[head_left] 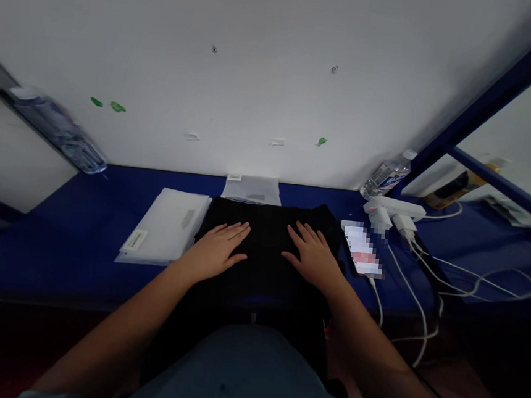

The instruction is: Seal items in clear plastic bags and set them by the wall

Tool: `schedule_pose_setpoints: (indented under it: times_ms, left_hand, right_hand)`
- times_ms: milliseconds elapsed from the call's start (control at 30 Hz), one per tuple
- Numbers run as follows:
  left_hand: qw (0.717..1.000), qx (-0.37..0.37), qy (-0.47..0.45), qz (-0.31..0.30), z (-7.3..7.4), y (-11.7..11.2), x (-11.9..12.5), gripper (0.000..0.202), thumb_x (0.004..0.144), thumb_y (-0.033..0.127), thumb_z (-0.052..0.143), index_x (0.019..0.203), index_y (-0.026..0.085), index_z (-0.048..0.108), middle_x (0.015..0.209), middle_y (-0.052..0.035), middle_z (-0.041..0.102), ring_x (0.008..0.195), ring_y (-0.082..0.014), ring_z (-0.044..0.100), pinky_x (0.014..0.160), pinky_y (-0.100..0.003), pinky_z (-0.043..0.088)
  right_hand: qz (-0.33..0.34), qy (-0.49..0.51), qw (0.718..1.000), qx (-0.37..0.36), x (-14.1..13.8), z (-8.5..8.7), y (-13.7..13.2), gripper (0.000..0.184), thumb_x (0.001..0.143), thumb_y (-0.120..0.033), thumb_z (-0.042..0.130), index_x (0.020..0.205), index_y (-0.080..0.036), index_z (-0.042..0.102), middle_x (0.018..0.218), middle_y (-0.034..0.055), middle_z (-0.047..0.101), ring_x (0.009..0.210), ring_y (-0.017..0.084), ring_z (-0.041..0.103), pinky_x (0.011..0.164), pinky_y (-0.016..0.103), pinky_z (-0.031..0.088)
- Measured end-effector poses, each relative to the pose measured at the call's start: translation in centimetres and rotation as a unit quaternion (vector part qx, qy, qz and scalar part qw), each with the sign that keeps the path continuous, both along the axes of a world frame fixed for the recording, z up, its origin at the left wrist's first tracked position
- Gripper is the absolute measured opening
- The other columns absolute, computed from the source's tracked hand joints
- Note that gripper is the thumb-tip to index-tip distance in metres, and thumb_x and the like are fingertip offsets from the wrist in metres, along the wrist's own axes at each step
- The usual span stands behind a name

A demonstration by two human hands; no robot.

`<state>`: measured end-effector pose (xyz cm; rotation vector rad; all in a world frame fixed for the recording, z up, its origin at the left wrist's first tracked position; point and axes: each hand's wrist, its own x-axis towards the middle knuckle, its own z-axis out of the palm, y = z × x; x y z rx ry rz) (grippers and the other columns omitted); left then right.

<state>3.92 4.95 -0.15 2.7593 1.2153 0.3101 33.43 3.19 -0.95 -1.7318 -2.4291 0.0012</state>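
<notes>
Table: blue top (pixel 81 232) running right across the middle of the frame, against a white wall.
Centre: black cloth (pixel 263 273) spread flat, its near edge hanging over the table's front.
Left of centre: stack of clear bags (pixel 165 226), touching the cloth's edge (white label at the near corner).
Upper centre: one more clear bag (pixel 252 190), tucked just behind the cloth.
Right of centre: phone (pixel 362 249), screen lit, just beside the cloth.
Upper right: white power strip (pixel 397 207) with plugs in, water bottle (pixel 386 173) behind it.
Right: white cables (pixel 417 302) trailing over the blue.
Upper left: a second bottle (pixel 60 128) at the far edge.
</notes>
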Motion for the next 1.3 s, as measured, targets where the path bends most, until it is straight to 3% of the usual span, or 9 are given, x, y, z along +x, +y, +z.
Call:
schedule_pose_setpoints:
  times_ms: [100, 233, 500, 700, 867, 1100, 1300]
  left_hand:
    - [1.000, 0.003, -0.005, 0.009, -1.1, 0.2, 0.1, 0.051, 0.107, 0.037, 0.039, 0.155, 0.021, 0.041, 0.160, -0.0099, 0.045, 0.146, -0.0250, 0.045, 0.120, -0.047, 0.037]
    - [1.000, 0.007, -0.021, 0.006, -1.2, 0.4, 0.0, 0.050, 0.106, 0.033, 0.039, 0.154, 0.021, 0.043, 0.158, -0.0094, 0.047, 0.145, -0.0235, 0.047, 0.120, -0.046, 0.038]
    - [0.998, 0.049, -0.035, 0.001, -0.8, -0.3, -1.4, 0.048, 0.104, 0.033, 0.042, 0.150, 0.021, 0.049, 0.155, -0.0088, 0.052, 0.146, -0.0243, 0.046, 0.122, -0.050, 0.035]
    - [0.994, 0.072, -0.056, 0.057, -1.0, -1.0, -1.8, 0.047, 0.100, 0.027, 0.043, 0.145, 0.019, 0.054, 0.151, -0.0110, 0.055, 0.144, -0.0281, 0.047, 0.122, -0.055, 0.035]
    - [0.994, 0.058, -0.063, 0.061, -1.0, -1.0, -1.8, 0.049, 0.099, 0.028, 0.045, 0.146, 0.019, 0.054, 0.154, -0.0115, 0.052, 0.146, -0.0289, 0.044, 0.122, -0.057, 0.032]
    - [0.994, 0.058, -0.074, 0.063, -0.8, -1.2, -1.9, 0.050, 0.100, 0.032, 0.044, 0.148, 0.019, 0.050, 0.156, -0.0118, 0.050, 0.148, -0.0294, 0.041, 0.124, -0.058, 0.029]
    - [0.995, 0.046, -0.071, 0.061, -0.7, -1.2, -1.8, 0.048, 0.101, 0.031, 0.042, 0.146, 0.017, 0.052, 0.154, -0.0122, 0.051, 0.147, -0.0289, 0.043, 0.124, -0.058, 0.029]
  right_hand:
    - [-0.008, 0.000, 1.000, -0.001, -0.1, -0.6, -0.1, 0.058, 0.099, -0.032, 0.054, 0.154, -0.018, 0.046, 0.162, 0.0141, 0.041, 0.149, 0.033, 0.038, 0.121, 0.053, 0.032]
    - [-0.020, 0.012, 1.000, 0.014, -0.2, -0.5, 0.0, 0.057, 0.094, -0.012, 0.050, 0.150, -0.016, 0.051, 0.159, 0.0117, 0.045, 0.146, 0.030, 0.044, 0.119, 0.049, 0.036]
    - [-0.062, 0.044, 0.993, 0.093, 2.0, -0.5, 0.0, 0.052, 0.086, 0.003, 0.044, 0.129, -0.012, 0.070, 0.134, 0.0107, 0.070, 0.131, 0.027, 0.060, 0.111, 0.044, 0.046]
    - [-0.094, 0.069, 0.979, 0.165, 3.7, -1.0, -0.3, 0.051, 0.083, 0.001, 0.045, 0.125, -0.010, 0.071, 0.129, 0.0134, 0.071, 0.125, 0.029, 0.062, 0.106, 0.043, 0.050]
    - [-0.140, 0.064, 0.970, 0.187, 4.2, -0.7, -0.7, 0.047, 0.085, -0.004, 0.046, 0.123, -0.012, 0.073, 0.125, 0.0158, 0.069, 0.114, 0.030, 0.063, 0.099, 0.044, 0.052]
    - [-0.267, 0.035, 0.952, 0.149, 3.7, 0.8, -1.8, 0.046, 0.092, -0.017, 0.048, 0.133, -0.021, 0.070, 0.109, 0.0185, 0.059, 0.091, 0.030, 0.064, 0.084, 0.046, 0.052]
    - [-0.311, 0.057, 0.946, 0.067, 2.8, 2.7, -1.7, 0.052, 0.098, -0.027, 0.045, 0.148, -0.020, 0.057, 0.104, 0.0208, 0.061, 0.080, 0.032, 0.068, 0.078, 0.045, 0.051]
